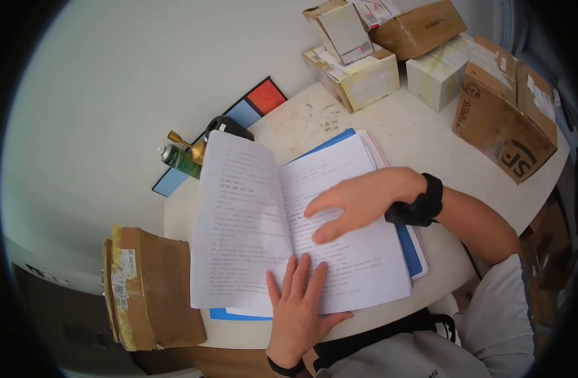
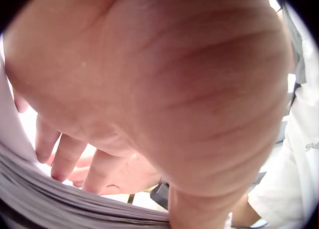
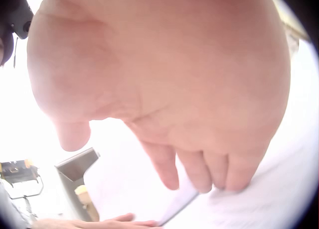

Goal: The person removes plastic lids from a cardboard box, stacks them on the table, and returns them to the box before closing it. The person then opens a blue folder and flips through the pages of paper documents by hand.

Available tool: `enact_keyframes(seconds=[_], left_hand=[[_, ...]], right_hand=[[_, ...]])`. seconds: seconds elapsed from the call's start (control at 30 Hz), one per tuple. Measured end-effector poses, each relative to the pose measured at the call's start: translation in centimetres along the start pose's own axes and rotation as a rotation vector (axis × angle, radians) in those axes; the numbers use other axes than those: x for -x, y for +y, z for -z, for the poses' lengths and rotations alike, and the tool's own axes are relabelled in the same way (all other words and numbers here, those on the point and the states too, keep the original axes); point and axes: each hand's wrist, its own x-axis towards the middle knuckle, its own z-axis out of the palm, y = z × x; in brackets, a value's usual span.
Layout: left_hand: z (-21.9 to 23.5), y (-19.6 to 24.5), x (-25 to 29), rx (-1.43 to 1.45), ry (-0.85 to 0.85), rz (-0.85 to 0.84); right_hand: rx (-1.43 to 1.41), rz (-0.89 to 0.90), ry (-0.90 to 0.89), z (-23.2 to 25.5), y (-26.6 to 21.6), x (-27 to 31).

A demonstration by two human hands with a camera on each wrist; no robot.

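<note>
An open stack of bound printed pages, like a thick booklet (image 1: 358, 280), lies in front of me in the head view. Its left page (image 1: 238, 220) stands partly lifted and curves up from the spine. My left hand (image 1: 296, 309) rests with spread, straight fingers at the lower end of the spine. Over the right page is my right hand (image 1: 367, 198), fingers extended and thumb apart, holding nothing. Its fingertips reach the paper near the spine in the right wrist view. Under the booklet, a blue folder (image 1: 410, 252) and more papers stick out.
A cardboard box (image 1: 166, 283) stands at the table's left edge. Several boxes, including a brown carton (image 1: 503, 107), sit at the back right. A green spray can (image 1: 182, 162) and a gold-coloured object (image 1: 197, 150) stand behind the lifted page, near a coloured panel (image 1: 243, 115).
</note>
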Motion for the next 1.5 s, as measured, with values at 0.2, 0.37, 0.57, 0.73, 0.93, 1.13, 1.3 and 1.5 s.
enact_keyframes(seconds=[0.2, 0.37, 0.57, 0.73, 0.93, 1.13, 1.3, 1.5], left_hand=[[0.7, -1.6, 0.8, 0.089, -0.017, 0.051], [1.1, -2.1, 0.8, 0.197, 0.007, 0.028], [0.1, -0.1, 0.6, 0.118, 0.123, 0.081], [-0.7, -0.1, 0.1, 0.199, 0.302, 0.143], [-0.4, -6.7, 3.3, 0.233, 0.645, 0.589], [-0.5, -9.5, 6.0, 0.004, 0.691, 0.68], [0.1, -7.3, 4.8, 0.061, 0.764, 0.595], [0.0, -4.6, 3.5, 0.175, 0.733, 0.455]], right_hand=[[0.081, -0.21, 0.423, 3.8, 5.9, 1.4], [0.048, -0.142, 0.434, 4.5, 8.2, 1.1], [-0.05, -0.171, 0.474, 5.0, 7.6, 1.5], [-0.017, -0.178, 0.571, 5.6, 9.3, 0.9], [-0.04, -0.101, 0.739, 5.5, 10.4, 0.9], [0.285, -0.265, 0.49, 4.5, 8.5, 1.1], [0.225, -0.328, 0.556, 4.3, 5.9, 1.8], [0.15, -0.261, 0.703, 3.7, 7.6, 0.8]])
